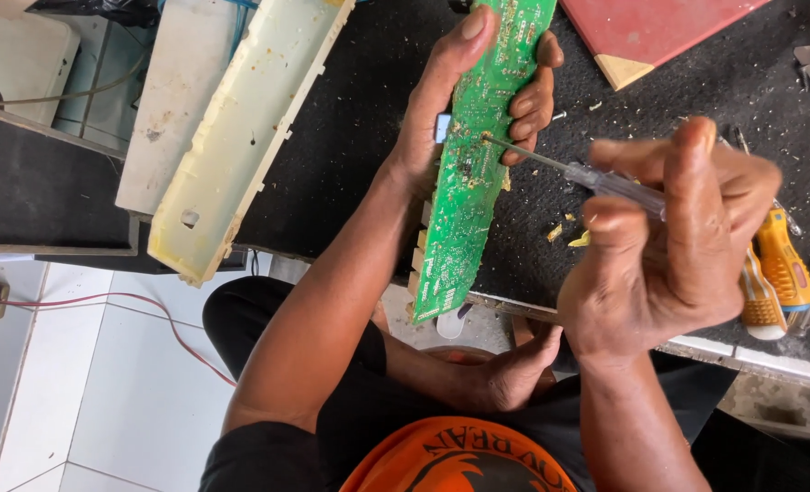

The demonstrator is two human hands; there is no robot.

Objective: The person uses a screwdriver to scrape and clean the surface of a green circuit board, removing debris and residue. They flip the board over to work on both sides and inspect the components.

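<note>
Fingers of the left hand (460, 109) wrap the edges of a long green printed circuit board (473, 173), thumb along one side, holding it tilted above the dark, crumb-strewn bench top (350, 137), apparently so its solder face meets the tool. The right hand (674, 241), just right of the board, is closed in a fist around a thin screwdriver with a clear handle (596, 179), its tip touching the board's middle. A yellowed plastic housing (241, 137) leans left of the left hand; an orange-handled tool (781, 264) lies beyond the right.
</note>
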